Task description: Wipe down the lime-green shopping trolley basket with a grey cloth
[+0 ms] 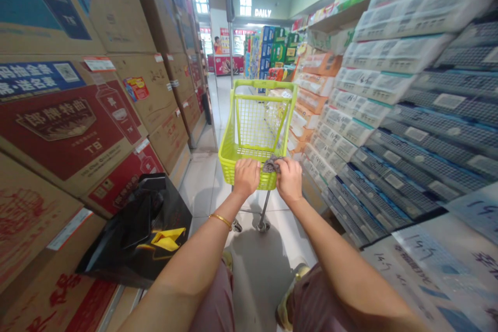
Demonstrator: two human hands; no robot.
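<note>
Straight ahead stands a lime-green shopping cart with a mesh plastic basket and grey legs on casters. My left hand is closed over the cart's near rim, fingers curled forward; a gold bracelet circles that wrist. Beside it, my right hand pinches a crumpled grey cloth against the same rim. The cloth sits between the two hands. Part of the rim is hidden under my fingers.
Stacked cardboard cartons wall the left side, with a black bag in front. Piled packs of tissue lean close on the right. A narrow tiled aisle runs between. Far off, a person is near a red counter.
</note>
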